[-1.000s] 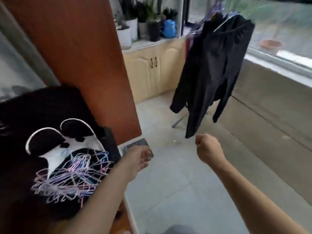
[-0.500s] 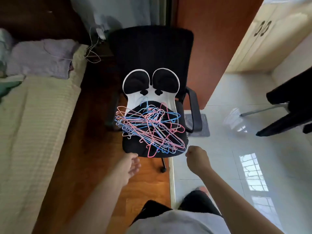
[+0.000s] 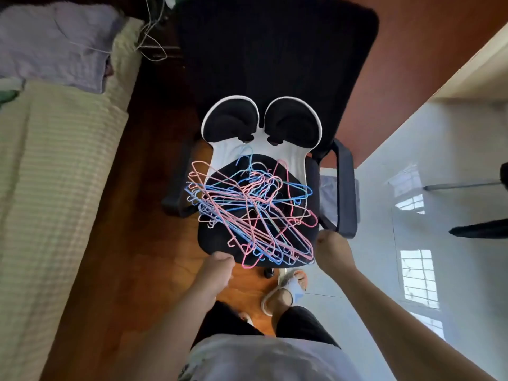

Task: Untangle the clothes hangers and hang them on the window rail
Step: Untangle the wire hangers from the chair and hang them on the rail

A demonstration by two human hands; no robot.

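A tangled pile of pink and blue wire hangers [image 3: 254, 213] lies on the seat of a black office chair [image 3: 277, 64] with a white and black back cushion [image 3: 259, 125]. My left hand [image 3: 218, 266] hovers at the seat's front edge, just left of the pile, fingers loosely curled with nothing in them. Balled into a fist, my right hand [image 3: 331, 248] sits at the pile's front right corner beside the chair's armrest [image 3: 347, 188]; nothing shows in it. No window rail is in view.
A bed with a striped cover [image 3: 49, 188] and a lilac pillow [image 3: 55, 42] runs along the left. Behind the chair stands a brown wood panel [image 3: 428, 45]. Glossy white tiles [image 3: 412, 243] lie to the right, wood floor [image 3: 137, 243] to the left. My slippered foot [image 3: 288, 290] is below the seat.
The view swung from the window and the hanging black clothes down to the chair. Both hands have moved forward to the seat's front edge, close to the hanger pile.
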